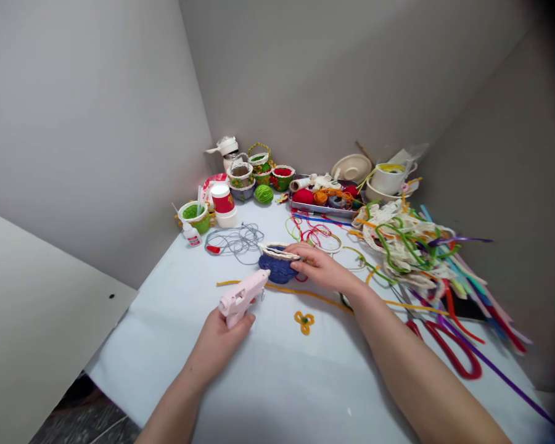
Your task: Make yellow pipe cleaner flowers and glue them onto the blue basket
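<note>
Left hand [224, 342] grips pink plastic glue gun [245, 296]; right hand [321, 269] pinches round blue cord basket [277, 270]. Nozzle [267, 272] drift could burn skin.

Both bare forearms come up from the bottom edge, angled inward. My left hand [229, 336] is lower, fingers curled closed in a grip, thumb pointing forward and inward, wrist roughly straight. My right hand [318, 266] reaches farther forward, palm down, fingers extended to the left, thumb tucked beneath, forearm slanting back to the lower right.
</note>
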The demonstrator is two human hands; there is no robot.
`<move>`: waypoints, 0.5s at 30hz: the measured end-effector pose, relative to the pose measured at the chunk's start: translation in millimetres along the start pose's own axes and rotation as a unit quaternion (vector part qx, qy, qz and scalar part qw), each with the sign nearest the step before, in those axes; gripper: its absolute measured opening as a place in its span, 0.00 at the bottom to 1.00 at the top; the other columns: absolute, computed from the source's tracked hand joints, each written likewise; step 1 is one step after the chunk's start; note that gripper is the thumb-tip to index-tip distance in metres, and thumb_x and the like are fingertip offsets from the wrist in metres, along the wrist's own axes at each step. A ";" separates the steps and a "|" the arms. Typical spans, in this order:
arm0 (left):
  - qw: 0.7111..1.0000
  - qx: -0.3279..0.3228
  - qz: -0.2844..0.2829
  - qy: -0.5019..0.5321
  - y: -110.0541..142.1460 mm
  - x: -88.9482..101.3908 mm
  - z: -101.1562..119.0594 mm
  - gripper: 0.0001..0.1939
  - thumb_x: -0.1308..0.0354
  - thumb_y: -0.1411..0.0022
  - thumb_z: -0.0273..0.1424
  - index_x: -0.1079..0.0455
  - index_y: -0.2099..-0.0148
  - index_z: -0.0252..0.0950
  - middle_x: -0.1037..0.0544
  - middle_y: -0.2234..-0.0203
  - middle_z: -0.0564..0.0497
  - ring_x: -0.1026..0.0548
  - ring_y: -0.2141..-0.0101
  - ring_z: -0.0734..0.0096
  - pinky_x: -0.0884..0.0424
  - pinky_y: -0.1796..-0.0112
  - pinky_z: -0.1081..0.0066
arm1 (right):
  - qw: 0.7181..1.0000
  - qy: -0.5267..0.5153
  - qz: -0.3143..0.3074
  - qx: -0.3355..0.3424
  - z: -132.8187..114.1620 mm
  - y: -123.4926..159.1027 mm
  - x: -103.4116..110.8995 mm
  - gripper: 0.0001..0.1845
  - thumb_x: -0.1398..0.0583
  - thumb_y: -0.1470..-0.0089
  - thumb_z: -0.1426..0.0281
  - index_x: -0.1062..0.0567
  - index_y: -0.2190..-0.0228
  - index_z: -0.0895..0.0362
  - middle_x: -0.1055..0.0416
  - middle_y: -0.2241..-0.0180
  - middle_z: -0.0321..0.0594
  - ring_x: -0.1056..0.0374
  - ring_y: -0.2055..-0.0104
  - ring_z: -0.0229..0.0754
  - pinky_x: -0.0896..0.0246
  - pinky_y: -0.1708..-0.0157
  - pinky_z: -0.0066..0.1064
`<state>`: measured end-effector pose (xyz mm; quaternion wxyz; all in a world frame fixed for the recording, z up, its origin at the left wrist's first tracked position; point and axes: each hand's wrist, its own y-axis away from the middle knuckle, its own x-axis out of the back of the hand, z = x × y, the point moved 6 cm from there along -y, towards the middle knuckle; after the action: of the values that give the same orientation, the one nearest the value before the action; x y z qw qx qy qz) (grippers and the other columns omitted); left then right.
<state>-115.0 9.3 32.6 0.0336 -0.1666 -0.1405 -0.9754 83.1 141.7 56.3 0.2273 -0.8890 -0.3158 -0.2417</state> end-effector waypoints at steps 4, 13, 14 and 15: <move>1.000 0.011 0.007 0.005 -6.5 -2.7 0.6 0.21 0.41 0.46 0.39 0.28 0.53 0.32 0.22 0.68 0.48 0.26 0.70 0.64 0.32 0.69 0.69 | 1.000 -0.009 -0.008 0.005 -1.3 -0.4 1.3 0.14 0.46 0.39 0.66 0.26 0.55 0.56 0.30 0.51 0.44 0.35 0.49 0.45 0.39 0.49 0.39; 0.999 0.015 0.018 0.041 -4.0 -5.4 1.6 0.21 0.40 0.48 0.38 0.27 0.55 0.31 0.23 0.70 0.48 0.26 0.64 0.60 0.32 0.64 0.68 | 0.999 0.016 -0.002 0.037 -5.1 -2.5 1.2 0.11 0.43 0.42 0.68 0.25 0.58 0.54 0.27 0.54 0.44 0.35 0.49 0.48 0.43 0.47 0.42; 0.999 0.014 0.015 0.040 -3.6 -6.0 0.9 0.20 0.40 0.48 0.38 0.27 0.55 0.31 0.24 0.70 0.48 0.26 0.65 0.60 0.32 0.64 0.68 | 0.999 0.024 0.003 0.026 -5.7 -2.2 1.6 0.11 0.43 0.42 0.68 0.25 0.58 0.54 0.27 0.55 0.43 0.34 0.50 0.48 0.42 0.48 0.41; 0.999 0.014 0.015 0.041 -3.4 -6.2 0.1 0.20 0.40 0.48 0.38 0.27 0.55 0.31 0.24 0.71 0.48 0.26 0.65 0.60 0.32 0.64 0.68 | 0.999 0.032 0.009 0.014 -6.7 -1.8 2.1 0.11 0.42 0.43 0.68 0.25 0.58 0.54 0.27 0.56 0.42 0.34 0.52 0.48 0.42 0.49 0.41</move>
<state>-109.5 12.7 29.7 0.0558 -0.1279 -0.1501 -0.9788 81.5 140.1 63.2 0.2517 -0.8803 -0.3039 -0.2632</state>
